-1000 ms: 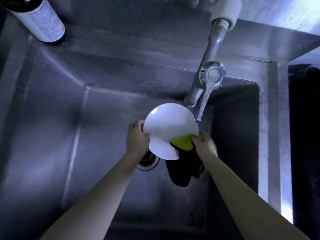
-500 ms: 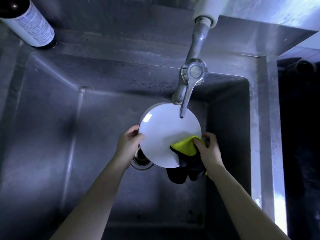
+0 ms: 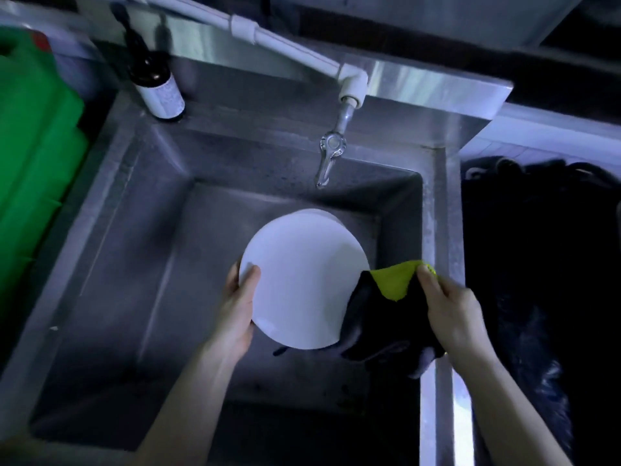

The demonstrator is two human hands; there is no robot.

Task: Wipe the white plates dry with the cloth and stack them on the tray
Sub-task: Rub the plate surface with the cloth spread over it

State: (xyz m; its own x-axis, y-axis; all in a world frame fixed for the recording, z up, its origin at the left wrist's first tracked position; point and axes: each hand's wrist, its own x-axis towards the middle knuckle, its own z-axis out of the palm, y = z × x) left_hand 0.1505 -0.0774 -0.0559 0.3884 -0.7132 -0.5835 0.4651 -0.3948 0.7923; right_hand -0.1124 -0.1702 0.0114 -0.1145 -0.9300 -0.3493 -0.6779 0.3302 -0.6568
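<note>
A round white plate (image 3: 302, 280) is held over the steel sink, tilted toward me. My left hand (image 3: 237, 307) grips its left rim, thumb on the face. My right hand (image 3: 450, 307) holds a dark cloth with a yellow-green corner (image 3: 393, 297) against the plate's right edge, the cloth draping down below the rim. A second white edge shows just behind the plate's top; I cannot tell whether it is another plate. No tray is in view.
The deep steel sink (image 3: 134, 264) fills the middle. A tap (image 3: 331, 156) hangs over its back wall. A dark bottle (image 3: 158, 85) stands at the back left corner, next to a green container (image 3: 33, 163). Something dark lies right of the sink (image 3: 537, 264).
The view has pulled back and up, so the tap is now farther from the plate. My right hand with the cloth has slid from the plate's face to its right edge.
</note>
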